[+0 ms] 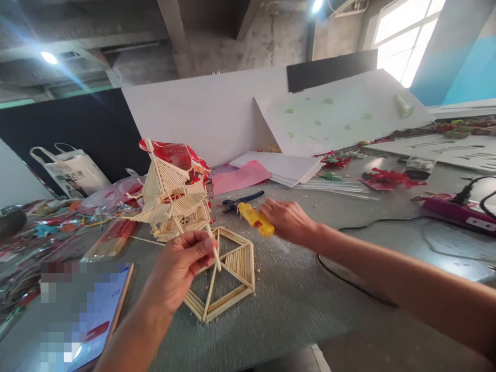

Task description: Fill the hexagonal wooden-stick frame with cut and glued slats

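Okay, my left hand [175, 268] pinches one wooden stick [214, 250], right hand [290, 221] grips one yellow glue gun [256, 219]; one clear packet [95, 252] holds thin sticks [115, 235].

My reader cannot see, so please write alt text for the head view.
A person's left hand holds a stick above a hexagonal frame on a table, while the right hand grips a yellow tool. Behind the frame stands a tiered stick model.
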`<state>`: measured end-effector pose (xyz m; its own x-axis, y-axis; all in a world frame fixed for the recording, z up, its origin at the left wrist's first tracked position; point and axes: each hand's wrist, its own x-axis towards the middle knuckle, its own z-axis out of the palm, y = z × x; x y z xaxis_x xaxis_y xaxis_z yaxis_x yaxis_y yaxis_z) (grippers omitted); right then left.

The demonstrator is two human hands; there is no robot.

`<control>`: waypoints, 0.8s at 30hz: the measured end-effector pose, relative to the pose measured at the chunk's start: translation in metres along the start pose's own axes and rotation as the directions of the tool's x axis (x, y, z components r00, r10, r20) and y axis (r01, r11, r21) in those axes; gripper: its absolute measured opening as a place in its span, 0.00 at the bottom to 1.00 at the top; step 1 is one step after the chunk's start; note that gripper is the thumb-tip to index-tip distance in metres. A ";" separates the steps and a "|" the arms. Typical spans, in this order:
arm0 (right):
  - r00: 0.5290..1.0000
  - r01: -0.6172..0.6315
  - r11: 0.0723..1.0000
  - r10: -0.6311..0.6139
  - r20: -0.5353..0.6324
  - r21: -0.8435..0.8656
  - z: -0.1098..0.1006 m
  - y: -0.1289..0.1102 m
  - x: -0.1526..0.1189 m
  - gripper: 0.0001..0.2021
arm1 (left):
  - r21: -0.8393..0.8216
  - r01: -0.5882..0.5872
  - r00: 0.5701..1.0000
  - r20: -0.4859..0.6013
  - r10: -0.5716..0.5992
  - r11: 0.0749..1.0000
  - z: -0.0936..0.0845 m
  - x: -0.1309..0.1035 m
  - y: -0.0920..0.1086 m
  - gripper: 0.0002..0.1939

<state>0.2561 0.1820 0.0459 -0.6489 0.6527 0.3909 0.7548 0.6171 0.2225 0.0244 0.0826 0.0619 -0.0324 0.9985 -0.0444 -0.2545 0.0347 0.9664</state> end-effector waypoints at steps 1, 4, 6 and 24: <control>0.998 -0.043 0.999 0.045 0.052 -0.028 0.005 0.013 0.005 0.07 | 0.226 0.033 0.996 0.073 -0.050 0.974 -0.002 -0.002 0.002 0.06; 0.966 -0.116 0.991 0.127 0.226 -0.063 0.025 0.051 0.018 0.10 | 0.695 -0.003 0.965 0.190 -0.180 0.719 -0.009 -0.003 0.001 0.08; 0.951 -0.135 0.989 0.145 0.274 -0.054 0.039 0.069 0.025 0.10 | 0.826 -0.075 0.956 0.218 -0.194 0.559 -0.013 0.000 -0.004 0.09; 0.881 -0.029 0.995 -0.018 0.472 0.093 0.048 0.095 0.039 0.09 | 0.917 -0.182 0.915 0.290 -0.280 0.355 -0.012 0.015 -0.019 0.08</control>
<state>0.2980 0.2877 0.0396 -0.6309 0.7716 -0.0813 0.7613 0.6358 0.1272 0.0177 0.0960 0.0396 0.3224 0.9162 -0.2381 0.8017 -0.1305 0.5833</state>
